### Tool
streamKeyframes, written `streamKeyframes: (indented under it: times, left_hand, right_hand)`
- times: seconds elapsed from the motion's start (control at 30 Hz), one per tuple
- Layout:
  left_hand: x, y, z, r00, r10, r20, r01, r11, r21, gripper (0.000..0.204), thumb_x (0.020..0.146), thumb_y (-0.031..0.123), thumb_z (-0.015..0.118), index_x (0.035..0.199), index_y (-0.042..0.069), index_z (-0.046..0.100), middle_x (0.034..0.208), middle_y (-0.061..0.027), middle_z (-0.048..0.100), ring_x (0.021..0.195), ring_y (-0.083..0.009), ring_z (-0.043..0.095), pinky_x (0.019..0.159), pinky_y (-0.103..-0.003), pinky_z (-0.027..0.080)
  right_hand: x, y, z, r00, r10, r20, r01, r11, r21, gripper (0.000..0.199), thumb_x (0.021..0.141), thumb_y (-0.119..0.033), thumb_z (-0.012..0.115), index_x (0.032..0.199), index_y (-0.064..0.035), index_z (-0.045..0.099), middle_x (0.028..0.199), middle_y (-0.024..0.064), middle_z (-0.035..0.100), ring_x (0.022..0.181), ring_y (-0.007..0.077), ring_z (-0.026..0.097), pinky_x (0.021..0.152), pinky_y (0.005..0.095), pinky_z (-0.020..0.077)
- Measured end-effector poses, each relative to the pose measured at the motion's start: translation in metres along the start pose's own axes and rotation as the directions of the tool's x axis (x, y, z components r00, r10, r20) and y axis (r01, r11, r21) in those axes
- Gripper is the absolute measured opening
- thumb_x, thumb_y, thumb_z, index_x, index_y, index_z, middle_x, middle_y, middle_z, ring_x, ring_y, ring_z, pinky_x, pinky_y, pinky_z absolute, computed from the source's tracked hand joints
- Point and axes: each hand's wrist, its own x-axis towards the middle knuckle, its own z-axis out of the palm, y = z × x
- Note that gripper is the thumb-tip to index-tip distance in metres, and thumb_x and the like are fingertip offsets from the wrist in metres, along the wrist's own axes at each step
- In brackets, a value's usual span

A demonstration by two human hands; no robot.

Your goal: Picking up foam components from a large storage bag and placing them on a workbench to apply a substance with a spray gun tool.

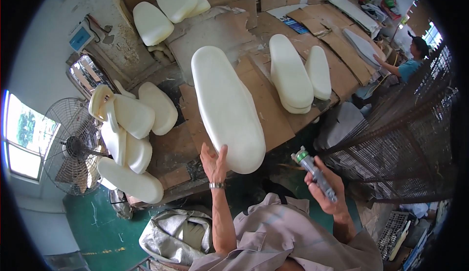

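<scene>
Left hand (214,162) was open, just propping the long white foam pad (227,107) over the tabletop (273,119); right hand (326,185) gripped the spray gun (312,172). Figured the pad could've slipped sideways with so little support.

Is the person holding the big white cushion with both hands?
No, only the left hand touches the big white foam cushion; the right hand grips a grey spray tool beside it.

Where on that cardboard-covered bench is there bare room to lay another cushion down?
Bare cardboard shows between the big foam pad under the left hand and the stacked pads, and behind it toward the wall. The pile of pads by the fan is crowded.
</scene>
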Motion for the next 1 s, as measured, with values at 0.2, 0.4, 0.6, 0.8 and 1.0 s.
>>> streamKeyframes:
  times: [0.2, 0.4, 0.6, 0.8, 1.0]
  left_hand:
    - [-0.069, -0.032, 0.004, 0.927, -0.189, 0.325, 0.33, 0.822, -0.464, 0.087, 0.084, 0.03, 0.081, 0.146, -0.003, 0.031, 0.122, -0.0204, 0.056, 0.094, -0.0225, 0.064, 0.068, -0.032, 0.057]
    - [-0.068, -0.047, 0.005, 0.948, -0.083, 0.306, 0.228, 0.85, -0.476, 0.069, 0.09, 0.025, 0.076, 0.141, -0.001, 0.037, 0.112, -0.0117, 0.064, 0.097, -0.0192, 0.066, 0.079, -0.035, 0.06]
    - [-0.084, -0.086, -0.016, 0.888, -0.088, 0.451, 0.335, 0.796, -0.504, 0.053, 0.093, 0.029, 0.072, 0.131, -0.001, 0.052, 0.104, -0.0087, 0.064, 0.083, -0.0135, 0.065, 0.074, -0.028, 0.057]
    - [-0.135, -0.229, -0.018, 0.821, -0.417, 0.39, 0.509, 0.845, -0.167, 0.043, 0.091, 0.033, 0.074, 0.118, 0.002, 0.063, 0.088, -0.0055, 0.068, 0.07, -0.0123, 0.065, 0.059, -0.027, 0.055]
    - [-0.236, -0.356, -0.027, 0.428, -0.846, 0.319, 0.844, 0.5, 0.193, 0.023, 0.091, 0.027, 0.069, 0.104, 0.008, 0.07, 0.091, -0.0099, 0.073, 0.076, -0.0258, 0.071, 0.065, -0.041, 0.058]
  right_hand:
    - [-0.034, -0.044, 0.019, 0.982, -0.191, -0.004, 0.182, 0.94, -0.289, 0.058, 0.088, -0.016, 0.074, 0.135, 0.0092, 0.052, 0.086, 0.0105, 0.064, 0.074, 0.0161, 0.063, 0.068, 0.0279, 0.0509]
    - [-0.064, -0.068, 0.024, 0.977, -0.173, -0.124, 0.131, 0.948, -0.289, 0.056, 0.085, -0.014, 0.075, 0.131, 0.0102, 0.056, 0.089, 0.012, 0.066, 0.072, 0.0168, 0.065, 0.068, 0.0279, 0.0518]
    - [-0.088, -0.068, 0.01, 0.951, -0.297, -0.09, 0.236, 0.88, -0.412, 0.055, 0.082, -0.009, 0.074, 0.131, 0.0087, 0.057, 0.087, 0.0124, 0.067, 0.072, 0.0169, 0.064, 0.069, 0.0268, 0.0509]
    - [-0.104, -0.061, -0.017, 0.955, -0.282, -0.09, 0.225, 0.89, -0.396, 0.054, 0.082, -0.01, 0.074, 0.13, 0.0093, 0.057, 0.092, 0.015, 0.067, 0.075, 0.0189, 0.065, 0.071, 0.0287, 0.0518]
    - [-0.122, -0.046, -0.051, 0.96, -0.281, 0.003, 0.261, 0.89, -0.375, 0.058, 0.075, -0.006, 0.076, 0.128, 0.0086, 0.059, 0.091, 0.0157, 0.066, 0.073, 0.0232, 0.064, 0.066, 0.0315, 0.0518]
